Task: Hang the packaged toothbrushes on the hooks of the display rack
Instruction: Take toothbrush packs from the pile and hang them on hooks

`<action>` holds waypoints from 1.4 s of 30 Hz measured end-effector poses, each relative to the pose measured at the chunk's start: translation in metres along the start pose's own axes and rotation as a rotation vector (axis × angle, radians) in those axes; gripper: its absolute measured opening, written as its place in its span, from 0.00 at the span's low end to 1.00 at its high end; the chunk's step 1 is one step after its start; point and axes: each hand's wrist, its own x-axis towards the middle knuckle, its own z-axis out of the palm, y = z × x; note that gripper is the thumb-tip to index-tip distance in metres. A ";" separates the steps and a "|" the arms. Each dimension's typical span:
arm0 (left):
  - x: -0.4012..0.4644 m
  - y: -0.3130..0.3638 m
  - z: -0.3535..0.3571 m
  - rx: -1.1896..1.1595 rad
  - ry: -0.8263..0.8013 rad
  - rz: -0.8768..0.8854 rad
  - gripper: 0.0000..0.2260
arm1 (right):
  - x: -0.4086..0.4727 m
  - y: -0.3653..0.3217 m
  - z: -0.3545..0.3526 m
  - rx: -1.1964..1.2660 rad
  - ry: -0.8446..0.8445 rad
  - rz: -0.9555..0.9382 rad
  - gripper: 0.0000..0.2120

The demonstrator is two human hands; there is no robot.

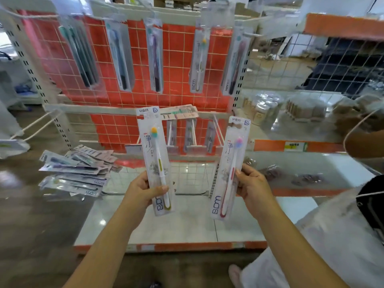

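Pinching low on each pack, fingers behind and thumb across the front, the left hand (143,191) grips the green-handled toothbrush pack (156,161) and the right hand (252,188) clamps the red-handled toothbrush pack (230,169). Both stand upright with hang-holes on top, probably to meet the hooks (216,129) of the red display rack (178,65) beyond. Forearms reach forward, side by side and well apart. More packs (76,171) lie piled on the shelf (166,225) at left.
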 end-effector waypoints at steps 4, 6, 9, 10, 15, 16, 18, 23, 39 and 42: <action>-0.016 -0.020 0.003 0.023 0.016 -0.046 0.18 | -0.013 0.015 -0.011 0.022 0.011 0.052 0.11; -0.022 -0.030 0.004 0.029 0.037 -0.070 0.17 | -0.019 0.023 -0.016 0.003 0.013 0.074 0.11; -0.029 -0.041 0.005 0.030 0.050 -0.106 0.17 | -0.024 0.034 -0.019 -0.014 0.014 0.108 0.11; -0.031 -0.044 0.006 0.029 0.052 -0.120 0.16 | -0.025 0.037 -0.020 -0.015 0.016 0.118 0.10; -0.042 -0.060 0.010 0.058 0.050 -0.187 0.15 | -0.028 0.054 -0.025 -0.029 0.012 0.173 0.10; -0.044 -0.064 0.011 0.062 0.051 -0.204 0.15 | -0.028 0.059 -0.025 -0.026 0.013 0.183 0.10; -0.047 -0.071 0.012 0.067 0.056 -0.236 0.15 | -0.030 0.069 -0.027 -0.017 0.014 0.202 0.10; -0.046 -0.084 0.013 0.046 0.057 -0.278 0.14 | -0.036 0.093 -0.033 -0.018 0.032 0.259 0.10; -0.016 -0.160 0.005 0.097 0.048 -0.540 0.15 | 0.002 0.174 -0.037 -0.039 0.096 0.529 0.08; -0.001 -0.172 0.003 0.051 0.067 -0.609 0.16 | 0.019 0.186 -0.040 -0.005 0.117 0.553 0.08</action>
